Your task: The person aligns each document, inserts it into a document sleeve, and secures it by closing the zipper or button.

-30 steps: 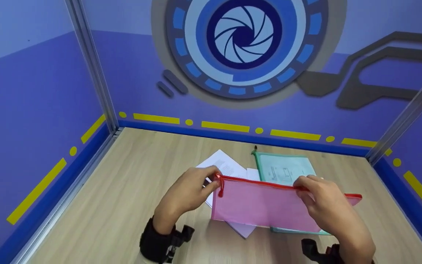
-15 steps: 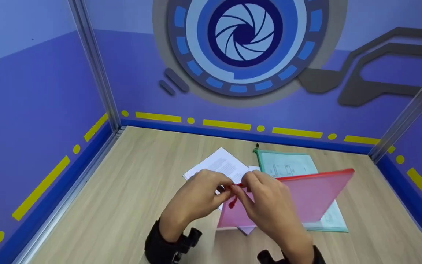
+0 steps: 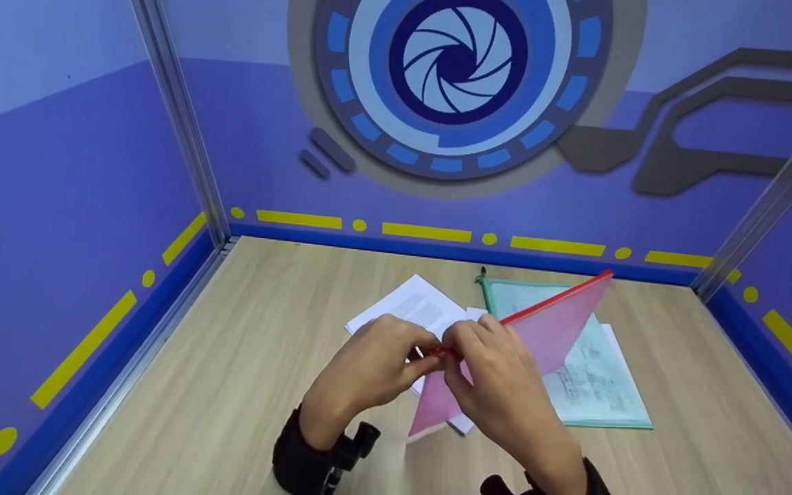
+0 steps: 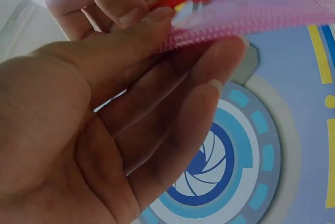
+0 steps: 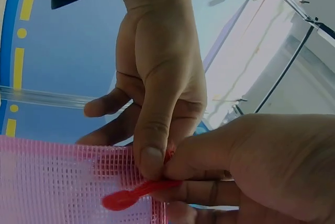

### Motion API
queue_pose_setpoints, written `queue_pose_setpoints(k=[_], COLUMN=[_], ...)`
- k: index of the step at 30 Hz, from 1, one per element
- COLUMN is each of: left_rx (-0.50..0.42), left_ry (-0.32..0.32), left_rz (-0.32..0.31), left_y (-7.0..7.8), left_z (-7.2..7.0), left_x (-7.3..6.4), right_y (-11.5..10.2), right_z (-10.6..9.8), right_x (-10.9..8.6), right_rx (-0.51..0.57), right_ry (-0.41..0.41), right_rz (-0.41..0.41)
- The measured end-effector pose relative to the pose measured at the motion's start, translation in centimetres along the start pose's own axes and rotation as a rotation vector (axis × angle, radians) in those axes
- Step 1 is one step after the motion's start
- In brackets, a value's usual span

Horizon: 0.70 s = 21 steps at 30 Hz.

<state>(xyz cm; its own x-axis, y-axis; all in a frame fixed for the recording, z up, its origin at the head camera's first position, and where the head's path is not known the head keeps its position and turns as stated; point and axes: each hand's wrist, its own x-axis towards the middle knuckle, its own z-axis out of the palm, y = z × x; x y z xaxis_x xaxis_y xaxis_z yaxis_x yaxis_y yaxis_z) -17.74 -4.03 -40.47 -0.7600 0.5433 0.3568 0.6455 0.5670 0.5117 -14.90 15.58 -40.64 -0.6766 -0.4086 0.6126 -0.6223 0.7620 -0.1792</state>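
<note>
A pink mesh zipper pouch (image 3: 554, 333) with a red zipper edge is held up at its left corner, its free end angled away to the right. My left hand (image 3: 368, 368) pinches that corner between thumb and fingers. Right beside it, my right hand (image 3: 502, 388) pinches the red zipper end, fingertips against the left hand's. In the right wrist view a red zipper pull (image 5: 121, 200) hangs over the mesh just below both thumbs. The slider itself is hidden by fingers.
Printed white papers (image 3: 403, 306) lie on the wooden table (image 3: 251, 330) behind my hands. A green zipper pouch (image 3: 606, 416) with printed sheets lies to the right, partly covered by the pink one. Blue-purple panels (image 3: 245, 137) enclose the table at the back and sides.
My right hand has moved left along the zipper edge to meet my left hand at the corner. The pouch's free end has swung up and away toward the back.
</note>
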Motion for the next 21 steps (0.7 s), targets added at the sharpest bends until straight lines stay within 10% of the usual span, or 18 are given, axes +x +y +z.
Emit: queue_pose_setpoints(k=[8,21], left_rx=[0.052,0.004], left_ry=[0.081,0.160], left_rz=[0.013,0.056], left_y=[-0.2,-0.6], left_z=[0.0,0.7], left_x=[-0.2,0.4], right_y=[0.3,0.6], right_z=[-0.7,-1.5], right_x=[-0.3,-0.4], right_rx=[-0.092,-0.174], right_ry=[-0.015,-0.067], right_rz=[-0.104,-0.030])
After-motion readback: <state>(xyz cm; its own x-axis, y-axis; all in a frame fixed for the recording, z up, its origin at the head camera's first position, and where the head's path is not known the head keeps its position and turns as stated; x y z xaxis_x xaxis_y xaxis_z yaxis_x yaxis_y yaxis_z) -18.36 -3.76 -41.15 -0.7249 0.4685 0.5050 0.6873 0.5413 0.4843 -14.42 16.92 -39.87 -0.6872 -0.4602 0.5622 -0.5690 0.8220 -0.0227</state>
